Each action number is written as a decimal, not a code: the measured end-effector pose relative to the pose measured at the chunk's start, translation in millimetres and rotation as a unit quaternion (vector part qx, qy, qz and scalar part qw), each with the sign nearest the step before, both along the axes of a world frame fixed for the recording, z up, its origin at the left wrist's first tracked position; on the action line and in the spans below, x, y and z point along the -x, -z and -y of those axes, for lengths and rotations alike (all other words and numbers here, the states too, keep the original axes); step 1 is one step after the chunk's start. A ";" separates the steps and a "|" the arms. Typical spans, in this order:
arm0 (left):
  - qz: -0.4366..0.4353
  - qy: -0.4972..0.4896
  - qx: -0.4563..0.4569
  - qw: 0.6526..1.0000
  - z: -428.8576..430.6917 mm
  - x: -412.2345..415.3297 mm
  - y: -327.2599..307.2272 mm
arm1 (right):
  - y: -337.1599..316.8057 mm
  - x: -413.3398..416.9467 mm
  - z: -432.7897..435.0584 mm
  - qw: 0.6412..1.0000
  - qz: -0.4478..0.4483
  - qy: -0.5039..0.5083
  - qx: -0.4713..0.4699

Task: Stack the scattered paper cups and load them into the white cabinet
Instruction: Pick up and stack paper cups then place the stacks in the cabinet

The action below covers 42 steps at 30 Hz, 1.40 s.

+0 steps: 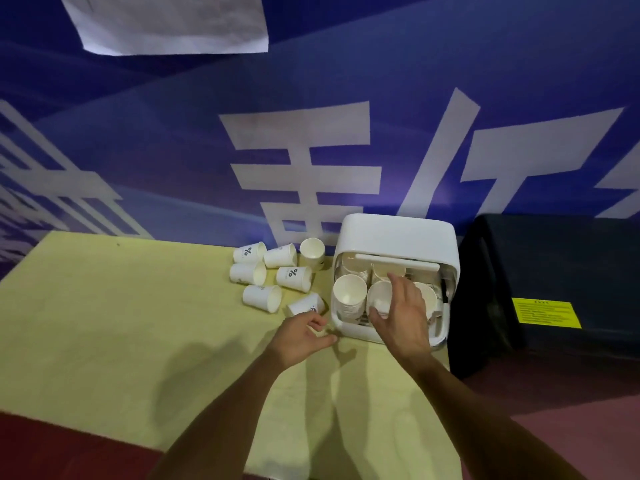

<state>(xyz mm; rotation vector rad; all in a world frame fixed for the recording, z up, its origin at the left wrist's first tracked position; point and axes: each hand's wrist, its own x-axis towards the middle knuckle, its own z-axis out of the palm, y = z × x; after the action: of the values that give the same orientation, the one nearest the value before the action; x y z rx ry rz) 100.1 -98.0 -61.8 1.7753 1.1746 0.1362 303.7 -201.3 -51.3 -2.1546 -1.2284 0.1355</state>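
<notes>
The right hand (401, 313) grips the middle cup stack (379, 296) inside the cabinet (398, 233). The left hand (304, 336) rests loosely curled, holding nothing, on the worktop (104, 323) beside loose cups (294, 277).

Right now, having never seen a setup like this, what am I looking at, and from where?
No machine: a head-worn camera looks down at a person's bare hands. On the yellow table sit seven loose paper cups, one upright, left of the open white cabinet, which holds stacks. The right hand grips the middle stack inside it. The left hand is beside the nearest loose cup, fingers curled; whether it holds anything is unclear.
</notes>
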 end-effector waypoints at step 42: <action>-0.205 0.173 -0.207 0.941 -194.5 76.7 90.5 | 89.5 108.6 -168.5 0.888 0.158 -0.302 0.308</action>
<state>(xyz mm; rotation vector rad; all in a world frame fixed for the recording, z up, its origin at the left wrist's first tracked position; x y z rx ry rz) 23.4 96.6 -152.3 2.4418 1.1517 -0.2232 195.1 -32.8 -140.8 -2.2656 -2.2768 0.5141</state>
